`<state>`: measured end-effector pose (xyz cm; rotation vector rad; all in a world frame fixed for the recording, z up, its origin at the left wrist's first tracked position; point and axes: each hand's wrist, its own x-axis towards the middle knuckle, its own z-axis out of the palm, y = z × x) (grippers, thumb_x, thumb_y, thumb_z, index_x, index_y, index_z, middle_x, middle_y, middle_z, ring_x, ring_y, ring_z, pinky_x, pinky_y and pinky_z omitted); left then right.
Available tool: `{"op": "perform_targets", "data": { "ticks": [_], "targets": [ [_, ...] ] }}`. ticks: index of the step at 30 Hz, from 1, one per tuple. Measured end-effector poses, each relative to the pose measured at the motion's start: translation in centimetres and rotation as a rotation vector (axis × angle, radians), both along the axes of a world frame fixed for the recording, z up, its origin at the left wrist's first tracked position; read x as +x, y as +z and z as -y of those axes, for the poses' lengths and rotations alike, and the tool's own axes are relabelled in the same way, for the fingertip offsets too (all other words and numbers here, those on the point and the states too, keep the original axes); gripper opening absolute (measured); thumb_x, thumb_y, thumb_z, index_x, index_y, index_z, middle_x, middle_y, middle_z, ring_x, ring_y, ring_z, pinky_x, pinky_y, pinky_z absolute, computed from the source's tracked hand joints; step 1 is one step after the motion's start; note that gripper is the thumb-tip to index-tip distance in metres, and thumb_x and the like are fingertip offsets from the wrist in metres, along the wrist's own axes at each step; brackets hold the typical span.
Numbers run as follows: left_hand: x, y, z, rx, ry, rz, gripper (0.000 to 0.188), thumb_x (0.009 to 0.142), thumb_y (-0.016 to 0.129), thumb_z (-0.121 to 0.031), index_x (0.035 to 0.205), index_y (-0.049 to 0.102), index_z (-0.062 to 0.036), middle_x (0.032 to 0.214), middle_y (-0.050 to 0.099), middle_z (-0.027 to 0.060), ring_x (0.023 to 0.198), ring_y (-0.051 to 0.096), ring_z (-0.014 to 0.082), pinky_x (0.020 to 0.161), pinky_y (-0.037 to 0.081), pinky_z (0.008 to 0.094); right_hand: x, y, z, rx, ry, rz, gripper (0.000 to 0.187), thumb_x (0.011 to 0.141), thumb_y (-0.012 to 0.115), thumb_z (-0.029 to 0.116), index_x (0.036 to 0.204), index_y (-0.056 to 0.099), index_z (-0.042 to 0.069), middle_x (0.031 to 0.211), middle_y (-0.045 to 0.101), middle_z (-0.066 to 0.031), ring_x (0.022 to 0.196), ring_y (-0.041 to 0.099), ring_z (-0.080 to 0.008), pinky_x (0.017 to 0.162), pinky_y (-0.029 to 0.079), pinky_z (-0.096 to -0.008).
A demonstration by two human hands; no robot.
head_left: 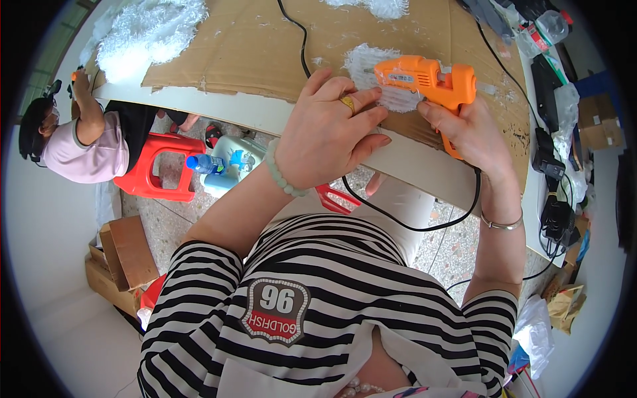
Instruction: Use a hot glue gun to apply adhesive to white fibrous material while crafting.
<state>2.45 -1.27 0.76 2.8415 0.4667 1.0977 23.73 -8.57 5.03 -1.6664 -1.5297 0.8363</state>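
Note:
My right hand (472,132) is closed around the grip of an orange hot glue gun (424,74). Its nozzle points left, above a white ribbed, fringed piece (363,60) on the cardboard-covered table. My left hand (332,129) lies palm down by the table's near edge, fingers apart and slightly bent. Its fingertips reach the near side of the white piece; whether they press on it is hard to see. A black cord (424,229) loops from the gun's grip below the table edge. Part of the white piece is hidden behind the gun.
Cardboard (245,46) covers the tabletop. A heap of white fluffy strands (152,33) lies far left. A plastic bottle (552,28) and black power adapters (557,215) line the right side. Another person (86,146) sits at left on a red stool (159,189).

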Motion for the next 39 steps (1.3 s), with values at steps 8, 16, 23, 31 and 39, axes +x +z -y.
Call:
{"op": "perform_targets", "data": {
  "ticks": [8, 16, 23, 31, 39],
  "targets": [
    [-0.2, 0.6, 0.4, -0.019, 0.017, -0.085, 0.03, 0.074, 0.07, -0.026, 0.098, 0.067, -0.0096, 0.112, 0.064, 0.0044, 0.1, 0.052, 0.0266, 0.096, 0.036, 0.0504, 1.7, -0.3, -0.8, 0.169, -0.085, -0.382, 0.02, 0.089, 0.058, 0.021, 0.094, 0.059, 0.001, 0.081, 0.061, -0.0045, 0.073, 0.056, -0.0112, 0.063, 0.043, -0.025],
    [0.0, 1.4, 0.4, 0.041, 0.043, -0.127, 0.031, 0.071, 0.072, -0.032, 0.092, 0.067, -0.0098, 0.103, 0.065, 0.0041, 0.096, 0.054, 0.0233, 0.095, 0.035, 0.0549, 0.5, 1.0, -2.4, 0.173, -0.166, -0.806, 0.027, 0.093, 0.052, 0.024, 0.103, 0.058, -0.001, 0.088, 0.061, -0.0088, 0.08, 0.062, -0.017, 0.074, 0.057, -0.0369],
    [0.6, 2.2, 0.6, 0.041, 0.055, -0.185, 0.032, 0.072, 0.071, -0.034, 0.092, 0.067, -0.0092, 0.103, 0.066, 0.0038, 0.098, 0.054, 0.0224, 0.095, 0.035, 0.0566, -1.1, -0.9, -3.0, 0.172, -0.158, -0.883, 0.028, 0.095, 0.05, 0.022, 0.11, 0.055, 0.0, 0.097, 0.059, -0.0069, 0.091, 0.06, -0.0163, 0.082, 0.056, -0.0395],
    [-0.7, 3.7, -2.3, -0.099, 0.124, 0.081, 0.018, 0.073, 0.066, -0.004, 0.091, 0.066, -0.0052, 0.093, 0.066, 0.0083, 0.085, 0.059, 0.0307, 0.084, 0.045, 0.0373, -0.3, -1.1, -3.3, 0.117, -0.167, -0.935, 0.03, 0.094, 0.051, 0.024, 0.111, 0.055, -0.001, 0.096, 0.059, -0.0074, 0.09, 0.061, -0.0187, 0.082, 0.055, -0.037],
    [0.5, 2.5, -7.5, 0.06, 0.166, -0.188, 0.024, 0.071, 0.064, 0.001, 0.094, 0.067, -0.0053, 0.093, 0.065, 0.0104, 0.092, 0.057, 0.0313, 0.087, 0.044, 0.0391, -0.4, -1.7, -3.5, 0.1, -0.187, -0.959, 0.029, 0.093, 0.052, 0.027, 0.111, 0.056, 0.004, 0.096, 0.063, -0.0078, 0.086, 0.063, -0.0208, 0.076, 0.052, -0.0318]
  ]
}}
